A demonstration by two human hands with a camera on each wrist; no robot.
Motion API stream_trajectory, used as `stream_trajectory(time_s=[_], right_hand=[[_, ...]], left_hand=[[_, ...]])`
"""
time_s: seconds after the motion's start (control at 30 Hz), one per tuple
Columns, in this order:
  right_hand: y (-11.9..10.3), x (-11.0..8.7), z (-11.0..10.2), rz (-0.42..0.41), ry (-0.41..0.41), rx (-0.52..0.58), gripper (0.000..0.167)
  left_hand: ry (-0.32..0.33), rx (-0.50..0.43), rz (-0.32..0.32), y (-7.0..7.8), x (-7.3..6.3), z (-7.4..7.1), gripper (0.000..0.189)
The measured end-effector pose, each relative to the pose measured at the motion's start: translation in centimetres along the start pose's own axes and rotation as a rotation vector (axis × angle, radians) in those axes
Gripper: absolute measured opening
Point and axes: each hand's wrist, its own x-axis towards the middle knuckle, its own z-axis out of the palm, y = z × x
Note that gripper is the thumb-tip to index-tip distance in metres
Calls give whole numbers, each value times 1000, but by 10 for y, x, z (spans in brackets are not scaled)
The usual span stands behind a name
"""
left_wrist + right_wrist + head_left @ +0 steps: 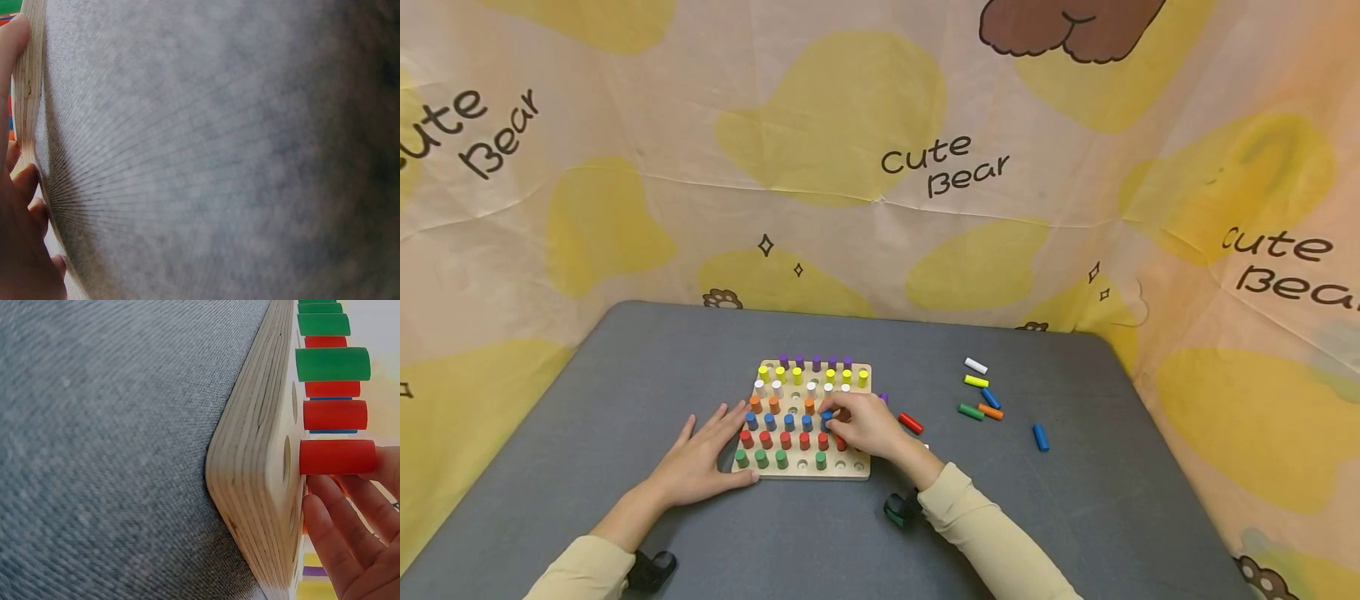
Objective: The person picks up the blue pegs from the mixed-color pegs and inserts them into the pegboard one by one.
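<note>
Pinching a blue peg (826, 420), the right hand (867, 427) reaches leftward over the board (815, 476) on the table (700, 342). The peg stands about upright in the blue row, below its fingertips; full seating cannot be told. The left hand (703, 458), farther away, touches the left edge, fingers spread.

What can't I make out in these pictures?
Head view: right end of the blue row on the board, hidden by the right hand.
Head view: part of the purple peg beside the board, behind that hand.
Left wrist view: part of the left hand, cut off by the left edge.
</note>
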Motion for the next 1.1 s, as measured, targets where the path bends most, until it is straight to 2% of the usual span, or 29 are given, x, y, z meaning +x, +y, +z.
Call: stream_trajectory(time_s=[0.47,0.77,0.97,1.1], right_hand=[[-1,1,0,27,-27,-42,14],[-2,-2,0,-11,-8,-96,17],[-3,-5,-4,-33,18,-86,19],[-5,-8,-9,-27,33,-36,17]], left_hand=[[-2,-1,-5,1,1,0,104],[8,8,0,-1,2,3,104],[22,-3,9,-2,0,3,103],[31,-4,12,-2,0,4,103]])
